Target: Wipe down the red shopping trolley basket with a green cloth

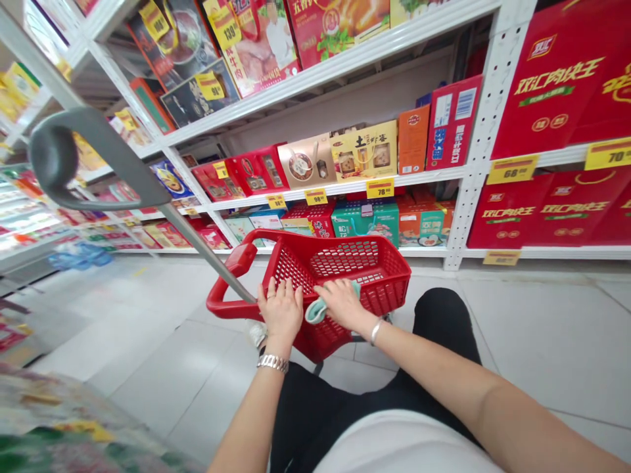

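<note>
A red plastic wheeled shopping basket (340, 276) with a mesh-patterned wall stands in front of me. My left hand (280, 309) rests on its near rim, fingers curled over the edge, with a ring on one finger and a silver watch on the wrist. My right hand (342, 303) lies on a pale green cloth (318, 307) draped over the rim, with a thin bangle above it. A long grey pull handle (98, 157) on a metal pole (207, 253) rises from the basket toward the upper left.
White perforated metal shelves (315, 187) hold red and gold gift boxes with yellow price tags. Pale floor tiles (542, 341) run along the shelf base. A patterned display (49, 420) intrudes at the lower left, and lit refrigerated shelving (24, 217) stands at the far left.
</note>
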### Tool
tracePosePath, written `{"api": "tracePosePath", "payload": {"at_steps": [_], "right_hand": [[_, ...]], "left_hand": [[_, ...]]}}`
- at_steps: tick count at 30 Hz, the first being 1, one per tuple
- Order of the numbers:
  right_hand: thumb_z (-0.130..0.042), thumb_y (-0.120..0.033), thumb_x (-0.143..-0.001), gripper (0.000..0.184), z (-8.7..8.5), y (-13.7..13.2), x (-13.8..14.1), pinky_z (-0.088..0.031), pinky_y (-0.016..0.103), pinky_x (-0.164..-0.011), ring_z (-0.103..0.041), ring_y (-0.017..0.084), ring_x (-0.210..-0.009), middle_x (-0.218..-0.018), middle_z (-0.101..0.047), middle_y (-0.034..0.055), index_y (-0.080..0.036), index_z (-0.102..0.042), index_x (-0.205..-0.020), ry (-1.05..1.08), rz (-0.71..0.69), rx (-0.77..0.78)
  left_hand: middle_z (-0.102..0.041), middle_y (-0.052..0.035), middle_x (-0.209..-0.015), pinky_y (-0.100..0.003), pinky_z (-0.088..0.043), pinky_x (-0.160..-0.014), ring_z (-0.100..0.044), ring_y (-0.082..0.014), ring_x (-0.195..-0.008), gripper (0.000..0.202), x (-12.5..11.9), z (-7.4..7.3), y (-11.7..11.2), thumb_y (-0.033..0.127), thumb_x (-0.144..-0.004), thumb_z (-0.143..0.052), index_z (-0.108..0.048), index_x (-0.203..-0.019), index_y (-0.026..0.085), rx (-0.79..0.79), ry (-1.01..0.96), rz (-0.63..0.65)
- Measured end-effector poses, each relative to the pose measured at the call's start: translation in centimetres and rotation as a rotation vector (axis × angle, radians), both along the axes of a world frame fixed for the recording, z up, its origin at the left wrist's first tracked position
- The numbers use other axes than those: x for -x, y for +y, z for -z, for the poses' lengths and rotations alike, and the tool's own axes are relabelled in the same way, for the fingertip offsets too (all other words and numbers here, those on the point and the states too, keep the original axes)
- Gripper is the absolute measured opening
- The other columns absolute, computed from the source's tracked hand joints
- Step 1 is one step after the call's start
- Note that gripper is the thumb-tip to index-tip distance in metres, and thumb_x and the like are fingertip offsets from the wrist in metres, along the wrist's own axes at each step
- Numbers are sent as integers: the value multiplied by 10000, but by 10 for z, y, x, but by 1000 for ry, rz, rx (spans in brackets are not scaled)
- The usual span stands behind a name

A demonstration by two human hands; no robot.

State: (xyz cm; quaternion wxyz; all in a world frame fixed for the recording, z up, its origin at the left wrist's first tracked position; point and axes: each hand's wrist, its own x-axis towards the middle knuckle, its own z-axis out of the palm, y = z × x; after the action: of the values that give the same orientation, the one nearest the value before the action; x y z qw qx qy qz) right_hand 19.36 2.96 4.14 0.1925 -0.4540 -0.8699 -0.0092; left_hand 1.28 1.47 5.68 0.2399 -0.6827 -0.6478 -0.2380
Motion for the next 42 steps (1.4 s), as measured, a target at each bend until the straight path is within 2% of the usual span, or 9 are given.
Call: {"api": "tracePosePath", "payload": {"at_steps": [5, 13, 15, 19, 26, 30, 35, 40, 42], "right_hand": [[-555, -319, -968, 537, -2, -9, 28, -393, 428, -957, -553, 284, -1088, -1260, -622, 155, -160, -465, -1473, -3, -137, -52], [-772, -575, -787, 955, 23, -18, -67, -158, 593, -1169, -471, 359, -1313, -1521, -491, 179, -199, -372, -1568, 18, -17, 44], [-738, -576, -830, 875, 23, -17, -84, -168, 579, -1168, -472, 345, -1331, -1499, -520, 173, -208, -404, -1550, 24, 3, 70], [-611, -319, -977, 420, 20, -5, -97, -329, 476, -1059, -562, 275, -1236, -1368, -622, 146, -234, -587, -1388, 33, 51, 108], [-612, -39, -860, 377, 15, 22, -114, -469, 380, -950, -652, 229, -1098, -1174, -718, 108, -203, -701, -1187, 135, -175, 190], [-504, -31, -885, 326, -8, 17, -103, -532, 355, -906, -674, 202, -1011, -1051, -725, 72, -219, -706, -1058, 544, -271, -42], [-511, -71, -907, 315, -32, 10, -62, -488, 425, -1053, -601, 222, -1214, -1259, -662, 83, -251, -656, -1120, 848, -173, -383], [-463, -26, -876, 328, 20, 12, -43, -466, 470, -1077, -600, 231, -1213, -1268, -665, 127, -213, -669, -1050, 566, -199, -328], [-489, -21, -866, 338, 42, 8, -47, -362, 559, -1154, -598, 242, -1216, -1246, -689, 116, -216, -670, -1075, 435, -146, -311]], "left_hand": [[-751, -150, -1227, -593, -193, -1210, -572, -364, -1320, 510, 4, -1, -9, 393, -1019, -325, -701, -1278, 166, 25, -14, 17], [-728, -164, -1271, -570, -163, -1228, -568, -355, -1327, 518, 7, -3, -20, 387, -1014, -335, -670, -1327, 145, 47, -62, 31], [-729, -165, -1270, -565, -165, -1226, -574, -354, -1317, 524, 4, -2, -20, 392, -1017, -329, -668, -1328, 142, 34, -62, 26], [-737, -149, -1261, -551, -192, -1217, -593, -342, -1293, 513, -3, 0, -20, 401, -1024, -331, -678, -1312, 157, 16, -76, 23], [-760, -159, -1198, -570, -259, -1175, -645, -347, -1203, 476, -6, 2, -20, 379, -1017, -383, -698, -1286, 145, -66, -64, 65], [-773, -153, -1160, -566, -276, -1159, -669, -341, -1149, 447, -7, 4, -19, 365, -1016, -411, -711, -1258, 140, -111, -65, 67], [-769, -154, -1171, -557, -259, -1164, -664, -335, -1150, 441, -6, 4, -17, 360, -1018, -419, -704, -1264, 131, -92, -68, 58], [-765, -158, -1180, -557, -260, -1163, -666, -334, -1138, 447, -6, 3, -18, 359, -1019, -419, -695, -1282, 128, -92, -62, 64], [-768, -161, -1170, -559, -269, -1156, -671, -335, -1124, 452, -6, 3, -19, 361, -1022, -415, -695, -1281, 120, -104, -46, 70]]}}
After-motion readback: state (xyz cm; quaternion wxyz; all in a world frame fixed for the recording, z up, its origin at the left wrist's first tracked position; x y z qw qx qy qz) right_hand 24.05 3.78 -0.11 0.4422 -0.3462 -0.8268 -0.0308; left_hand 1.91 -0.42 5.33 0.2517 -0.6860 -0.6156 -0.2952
